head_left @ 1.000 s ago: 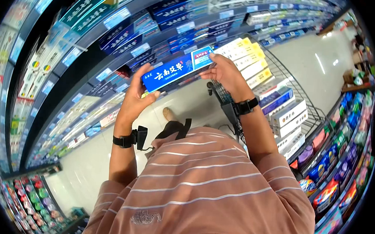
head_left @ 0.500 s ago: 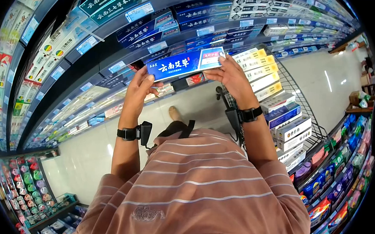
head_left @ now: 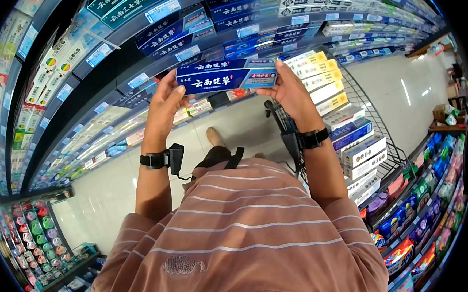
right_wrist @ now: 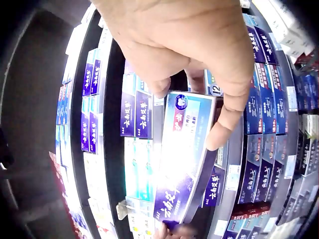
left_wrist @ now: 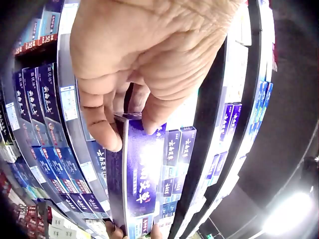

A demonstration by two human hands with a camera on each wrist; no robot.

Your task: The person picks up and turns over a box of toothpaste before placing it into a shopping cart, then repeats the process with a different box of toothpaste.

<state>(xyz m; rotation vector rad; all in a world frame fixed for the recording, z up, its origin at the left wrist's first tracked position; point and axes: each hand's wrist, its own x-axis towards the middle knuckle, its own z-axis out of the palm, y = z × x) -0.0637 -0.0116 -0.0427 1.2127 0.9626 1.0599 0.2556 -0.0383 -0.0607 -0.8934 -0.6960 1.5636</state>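
A long dark-blue toothpaste box [head_left: 211, 84] with white Chinese lettering is held up in front of the chest, nearly level. Two of its long faces show in the head view. My left hand [head_left: 164, 107] pinches its left end; in the left wrist view the thumb and fingers sit on opposite sides of the box [left_wrist: 142, 174]. At the other end my right hand [head_left: 296, 99] grips it, the thumb at the upper corner. From the right wrist, a tooth emblem and pale-blue panel mark that end of the box [right_wrist: 187, 129].
Shelves of stacked toothpaste boxes [head_left: 242, 10] curve along the far side and left. A wire shopping cart [head_left: 386, 118] beside the right arm carries white and yellow boxes [head_left: 323, 83] and more cartons [head_left: 365, 154]. Colourful packs [head_left: 403, 223] line the right. Below lies the tiled floor [head_left: 103, 186].
The box has turned from an upward slant to nearly level and rolled, so a second long face now shows. Both hands still hold its ends; the left thumb has shifted.
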